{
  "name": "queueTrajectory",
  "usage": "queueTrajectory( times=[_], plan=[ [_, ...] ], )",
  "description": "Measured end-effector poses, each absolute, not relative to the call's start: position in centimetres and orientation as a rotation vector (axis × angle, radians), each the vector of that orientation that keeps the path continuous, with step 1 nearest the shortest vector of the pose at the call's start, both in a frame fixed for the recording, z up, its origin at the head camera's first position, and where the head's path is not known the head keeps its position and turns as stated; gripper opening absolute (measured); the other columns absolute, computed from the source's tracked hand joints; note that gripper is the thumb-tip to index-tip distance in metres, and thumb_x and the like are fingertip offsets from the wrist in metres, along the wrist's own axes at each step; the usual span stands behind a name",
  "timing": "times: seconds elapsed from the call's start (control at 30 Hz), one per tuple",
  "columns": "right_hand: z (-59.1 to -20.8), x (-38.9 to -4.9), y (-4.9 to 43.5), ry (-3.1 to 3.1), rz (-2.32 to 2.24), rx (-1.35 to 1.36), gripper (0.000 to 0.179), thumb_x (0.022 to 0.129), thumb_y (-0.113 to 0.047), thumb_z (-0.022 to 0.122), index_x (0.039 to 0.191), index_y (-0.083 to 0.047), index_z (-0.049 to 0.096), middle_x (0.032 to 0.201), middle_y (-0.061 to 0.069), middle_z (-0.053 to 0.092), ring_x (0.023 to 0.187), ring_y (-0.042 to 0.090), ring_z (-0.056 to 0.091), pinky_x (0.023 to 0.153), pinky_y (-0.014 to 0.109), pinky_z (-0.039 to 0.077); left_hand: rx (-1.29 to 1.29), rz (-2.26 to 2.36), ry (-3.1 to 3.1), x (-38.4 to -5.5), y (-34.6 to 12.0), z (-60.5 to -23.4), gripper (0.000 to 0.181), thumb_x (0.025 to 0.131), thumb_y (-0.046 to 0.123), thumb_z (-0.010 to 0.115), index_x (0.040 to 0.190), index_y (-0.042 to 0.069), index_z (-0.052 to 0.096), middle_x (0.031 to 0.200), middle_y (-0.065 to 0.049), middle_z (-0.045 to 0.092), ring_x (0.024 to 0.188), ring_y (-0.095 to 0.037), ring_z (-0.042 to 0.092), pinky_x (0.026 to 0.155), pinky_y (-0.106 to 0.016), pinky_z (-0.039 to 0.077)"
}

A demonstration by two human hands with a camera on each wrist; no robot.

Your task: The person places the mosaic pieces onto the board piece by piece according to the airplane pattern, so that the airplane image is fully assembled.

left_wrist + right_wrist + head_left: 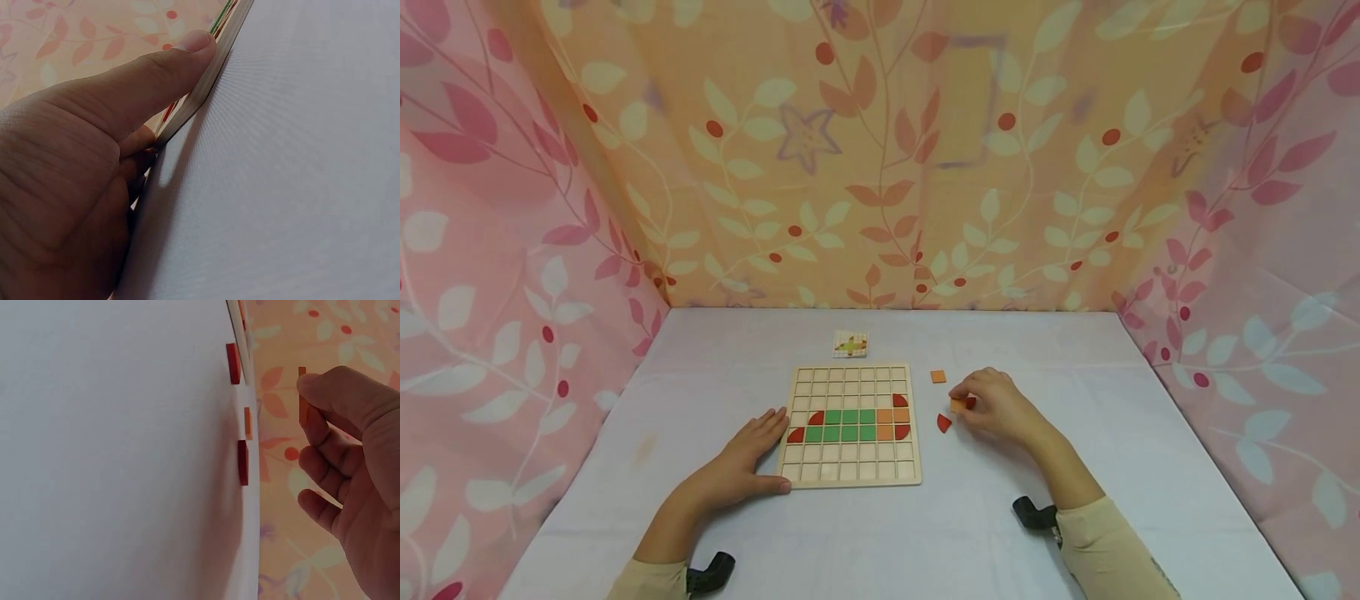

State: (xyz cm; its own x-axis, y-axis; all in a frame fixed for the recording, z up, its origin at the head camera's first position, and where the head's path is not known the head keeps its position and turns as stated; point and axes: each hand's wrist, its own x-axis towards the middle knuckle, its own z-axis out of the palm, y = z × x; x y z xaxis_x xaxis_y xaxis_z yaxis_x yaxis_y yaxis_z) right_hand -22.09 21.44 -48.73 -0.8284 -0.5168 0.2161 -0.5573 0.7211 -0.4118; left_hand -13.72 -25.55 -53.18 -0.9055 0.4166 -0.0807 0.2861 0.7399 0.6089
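A wooden grid board (850, 476) lies on the table with green, orange and red tiles set in its middle rows. My left hand (747, 457) rests against the board's left side, fingers extended along the edge and thumb at the near corner; the left wrist view shows the thumb (150, 78) touching the rim. Right of the board, my right hand (1000, 406) pinches an orange square tile (302, 400) between thumb and index finger, raised above the table. Beneath that hand lies a red quarter-round tile (972, 402), partly hidden. Another red quarter-round tile (943, 423) lies nearer the board.
A loose orange square tile (938, 377) lies beyond the red ones. Behind the board is a small picture card (851, 344) with a coloured grid pattern. A white cloth (865, 550) covers the table, and patterned curtains (880, 167) stand at the back and both sides.
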Motion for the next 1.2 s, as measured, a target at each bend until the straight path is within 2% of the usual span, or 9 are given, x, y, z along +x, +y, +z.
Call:
queueTrajectory(
  times=[0.17, 0.43, 0.67, 0.87, 1.2],
  plan=[
    [-47.6, -22.1, 20.7, -2.813, 0.8, 0.945, 0.021, 0.086, -0.015, 0.08, 0.106, -0.02, 0.076, 0.102, -0.012, 0.069, 0.107, 0.016, 0.057, 0.102, 0.047, 0.042, 0.553, 0.913, 2.732, -13.6, -25.6, -53.2, 0.114, 0.076, 0.062, 0.081, 0.163, 0.011, 0.027, 0.172, 0.0, 0.018, 0.16, -0.029, 0.008, 0.128, -0.047, 0.004],
    [-46.5, -22.8, 18.6, -2.812, 0.833, 0.981, 0.022, 0.084, -0.013, 0.078, 0.104, -0.022, 0.073, 0.107, -0.012, 0.067, 0.115, 0.016, 0.054, 0.108, 0.048, 0.038, 0.559, 0.915, 2.727, -13.5, -25.5, -53.1, 0.113, 0.077, 0.06, 0.081, 0.163, 0.01, 0.027, 0.172, -0.002, 0.019, 0.16, -0.031, 0.009, 0.126, -0.058, 0.007],
    [-46.6, -23.7, 16.3, -2.801, 0.771, 1.017, 0.023, 0.084, -0.016, 0.077, 0.105, -0.023, 0.074, 0.105, -0.013, 0.066, 0.116, 0.015, 0.054, 0.109, 0.047, 0.038, 0.54, 0.896, 2.727, -13.5, -25.4, -53.0, 0.113, 0.077, 0.062, 0.081, 0.163, 0.014, 0.026, 0.172, 0.001, 0.017, 0.16, -0.028, 0.007, 0.127, -0.054, 0.007],
    [-46.6, -24.3, 13.9, -2.82, 0.713, 1.046, 0.019, 0.088, -0.023, 0.075, 0.107, -0.023, 0.074, 0.104, -0.013, 0.067, 0.115, 0.015, 0.054, 0.11, 0.045, 0.039, 0.554, 0.906, 2.727, -13.5, -25.4, -52.9, 0.113, 0.077, 0.061, 0.081, 0.163, 0.012, 0.026, 0.172, -0.001, 0.018, 0.16, -0.029, 0.008, 0.126, -0.057, 0.007],
    [-47.1, -25.2, 11.1, -2.821, 0.745, 1.099, 0.021, 0.088, -0.024, 0.077, 0.109, -0.022, 0.077, 0.105, -0.01, 0.071, 0.116, 0.018, 0.056, 0.11, 0.047, 0.04, 0.546, 0.899, 2.722, -13.5, -25.4, -52.9, 0.114, 0.076, 0.063, 0.08, 0.163, 0.011, 0.027, 0.172, -0.001, 0.018, 0.16, -0.03, 0.008, 0.126, -0.059, 0.007]
  ],
)
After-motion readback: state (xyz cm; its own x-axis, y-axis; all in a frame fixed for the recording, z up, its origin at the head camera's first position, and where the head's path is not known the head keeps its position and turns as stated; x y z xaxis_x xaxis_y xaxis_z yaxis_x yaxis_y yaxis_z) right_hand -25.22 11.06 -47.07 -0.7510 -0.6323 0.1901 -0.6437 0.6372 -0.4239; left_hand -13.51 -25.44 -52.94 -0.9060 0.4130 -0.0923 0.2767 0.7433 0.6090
